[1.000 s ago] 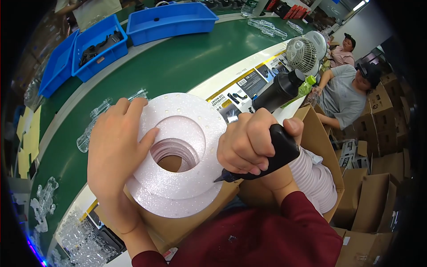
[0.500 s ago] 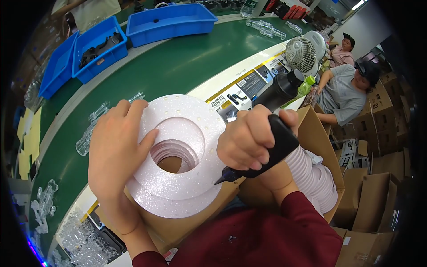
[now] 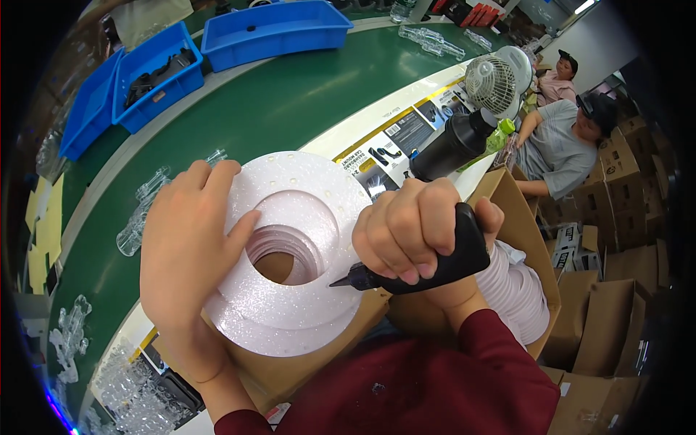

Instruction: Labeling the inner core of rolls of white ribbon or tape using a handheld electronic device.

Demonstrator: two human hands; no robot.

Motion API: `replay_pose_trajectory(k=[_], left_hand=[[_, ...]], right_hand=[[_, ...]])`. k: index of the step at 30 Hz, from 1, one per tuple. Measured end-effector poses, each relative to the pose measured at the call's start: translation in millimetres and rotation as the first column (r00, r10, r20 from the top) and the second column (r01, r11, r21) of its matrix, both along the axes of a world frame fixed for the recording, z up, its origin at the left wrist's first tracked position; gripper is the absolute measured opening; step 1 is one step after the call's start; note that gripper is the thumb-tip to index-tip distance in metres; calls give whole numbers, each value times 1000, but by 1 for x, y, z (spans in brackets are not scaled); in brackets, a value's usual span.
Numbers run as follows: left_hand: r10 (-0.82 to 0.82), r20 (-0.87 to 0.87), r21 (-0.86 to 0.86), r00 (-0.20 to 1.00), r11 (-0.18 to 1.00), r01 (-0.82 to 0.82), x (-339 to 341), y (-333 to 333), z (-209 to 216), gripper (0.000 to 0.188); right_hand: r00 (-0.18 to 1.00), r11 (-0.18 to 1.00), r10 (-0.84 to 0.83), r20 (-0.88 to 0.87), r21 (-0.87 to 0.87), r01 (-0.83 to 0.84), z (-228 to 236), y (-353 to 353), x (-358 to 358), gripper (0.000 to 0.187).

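- The left hand [image 3: 185,250] is laid over the left side of the white rings [image 3: 283,322]. Its fingers are stretched toward the far rim and its thumb is kept apart on the face; the stack is probably steadied by this spread. Whether the rim is pinched from below cannot be told.
- The white rings are positioned in front of the body, above brown cardboard [image 3: 359,326]. The central opening is turned toward the viewer, presumably to keep the top face accessible.
- The black squeeze bottle [image 3: 467,254] is clamped in the wrapped fingers of the right hand [image 3: 406,235]. It is held on its side so that the nozzle [image 3: 357,278] is directed left over the top ring, likely for fine aim. Contact at the tip cannot be confirmed.
- Blue bins [image 3: 90,109] are placed at the far left of the green tabletop [image 3: 290,105], well apart from the hands.
- A clear plastic piece [image 3: 141,214] is situated beside the left hand and partly hidden by it.
- Access beyond the right hand is narrowed by a large black bottle [image 3: 453,145].
- A ridged white stack [image 3: 518,304] is contained in the cardboard box [image 3: 513,210] at right; part of this box is obstructed by the right forearm.
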State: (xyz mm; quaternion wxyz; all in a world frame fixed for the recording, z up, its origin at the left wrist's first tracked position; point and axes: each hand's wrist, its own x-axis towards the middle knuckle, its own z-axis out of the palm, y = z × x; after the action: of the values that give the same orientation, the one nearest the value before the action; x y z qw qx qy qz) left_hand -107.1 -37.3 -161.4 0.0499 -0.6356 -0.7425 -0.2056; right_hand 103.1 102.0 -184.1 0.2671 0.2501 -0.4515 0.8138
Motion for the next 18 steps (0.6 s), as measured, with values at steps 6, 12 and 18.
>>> replay_pose_trajectory(k=[6,12,18], left_hand=[[4,1,-7,1000,1000,-4,0,2,-4,41],[6,-2,-10,1000,1000,-6,1,4,-5,42],[12,-2,-9,1000,1000,-12,2,3,-3,41]], right_hand=[[999,999,40,-8,23,-39,-7,3,-2,50],[1000,999,31,-2,35,-31,-6,4,-2,50],[1000,1000,26,-6,15,-25,-5,2,-2,50]])
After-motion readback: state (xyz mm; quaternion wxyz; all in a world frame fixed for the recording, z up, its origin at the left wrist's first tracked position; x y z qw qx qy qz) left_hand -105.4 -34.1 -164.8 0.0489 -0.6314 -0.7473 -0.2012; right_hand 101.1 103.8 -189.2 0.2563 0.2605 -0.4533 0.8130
